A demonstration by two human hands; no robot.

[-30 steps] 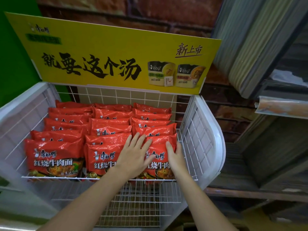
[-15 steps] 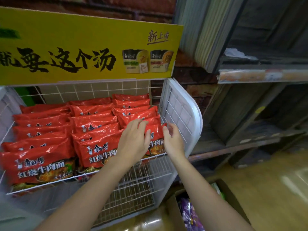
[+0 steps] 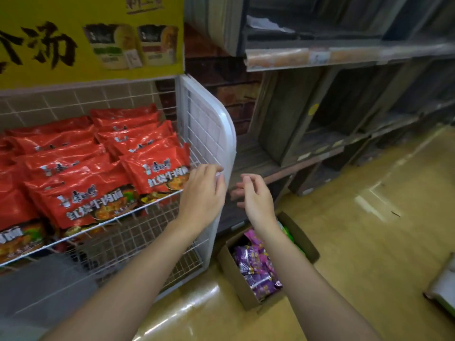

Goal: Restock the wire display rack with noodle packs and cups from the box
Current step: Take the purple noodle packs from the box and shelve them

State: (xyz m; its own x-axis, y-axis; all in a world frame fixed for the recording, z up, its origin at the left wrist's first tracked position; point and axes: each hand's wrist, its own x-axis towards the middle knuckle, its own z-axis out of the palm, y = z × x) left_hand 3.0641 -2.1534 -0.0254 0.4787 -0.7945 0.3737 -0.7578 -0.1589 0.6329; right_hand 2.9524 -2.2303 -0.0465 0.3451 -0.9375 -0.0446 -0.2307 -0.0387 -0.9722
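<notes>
The white wire display rack (image 3: 209, 124) fills the left side, its top shelf packed with rows of red noodle packs (image 3: 93, 198). My left hand (image 3: 202, 193) hovers at the shelf's front right corner, fingers apart, holding nothing and just right of the nearest red pack (image 3: 157, 168). My right hand (image 3: 256, 195) is off the rack to the right, loosely curled and empty. Below it on the floor stands an open cardboard box (image 3: 231, 269) holding purple noodle packs (image 3: 256, 267) and something green at its far side.
A yellow sign (image 3: 93, 40) tops the rack. A lower wire shelf (image 3: 138, 242) sits under the red packs. Dark wooden shelving (image 3: 320, 134) stands to the right against a brick wall. The tan floor (image 3: 369, 230) stretches right; a pale object (image 3: 443, 286) lies at the right edge.
Both hands have come off the red packs and moved right, away from the shelf. The view has swung right and down, bringing the box on the floor into sight.
</notes>
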